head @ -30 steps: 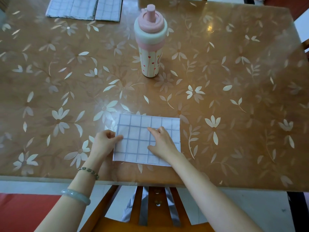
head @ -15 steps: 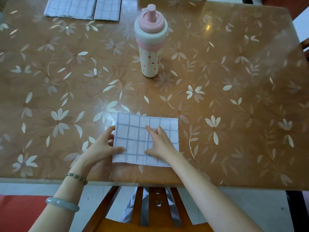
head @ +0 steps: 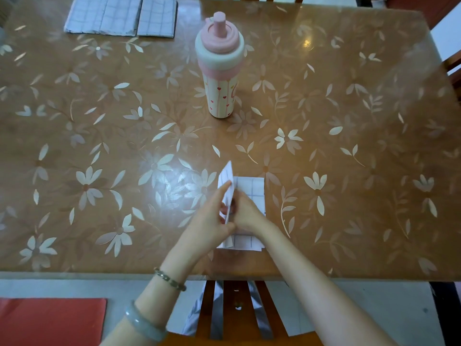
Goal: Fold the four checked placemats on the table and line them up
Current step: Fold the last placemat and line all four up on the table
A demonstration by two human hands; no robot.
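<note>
Brown flowered counter (head: 349, 171) under a glossy cover, filling nearly the whole view; wooden chair (head: 232, 308) tucked in at the near edge. At the far left corner, folded placemats (head: 104, 16) lying side by side and touching. Near the middle, upright pink bottle (head: 220, 78), well apart from the work. Close to the near edge, checked placemat (head: 252, 193), left half raised and standing almost upright. Left hand (head: 212, 221) pinching this flap between thumb and fingers (head: 224, 187). Right hand (head: 247, 213) resting on the flat half, fingers hidden behind the flap, so cannot tell their state. Probably mid-fold: bring the flap over slowly, match its corners with the right edge, then press along the crease.
</note>
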